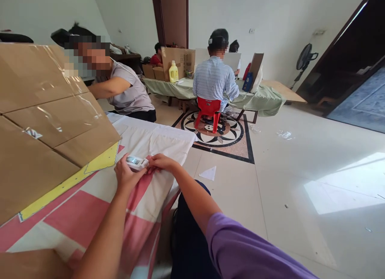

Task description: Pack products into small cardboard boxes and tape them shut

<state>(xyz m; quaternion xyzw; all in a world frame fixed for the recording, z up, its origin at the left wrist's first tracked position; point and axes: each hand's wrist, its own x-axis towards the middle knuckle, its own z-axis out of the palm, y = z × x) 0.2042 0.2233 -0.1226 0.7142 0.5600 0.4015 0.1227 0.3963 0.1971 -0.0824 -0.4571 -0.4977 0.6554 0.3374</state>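
Note:
A small white device with a grey-blue display window [136, 162] is held low over the table's edge. Wrapped around its left end and near side is my left hand [126, 172], fingers closed on it. My right hand [161, 162] is at the device's right end, its fingers pinched together there. Whether those fingertips grip the device itself or some small part at its end is hard to make out. Under both hands lies a pink and white checked tablecloth [90, 209].
Taped cardboard boxes [57, 106] stand on the left of the table over a yellow sheet [72, 178]. A co-worker [132, 90] leans in behind them. Another person sits on a red chair [208, 108] at a green-covered table [183, 88]. A white paper scrap [209, 173] lies on the floor.

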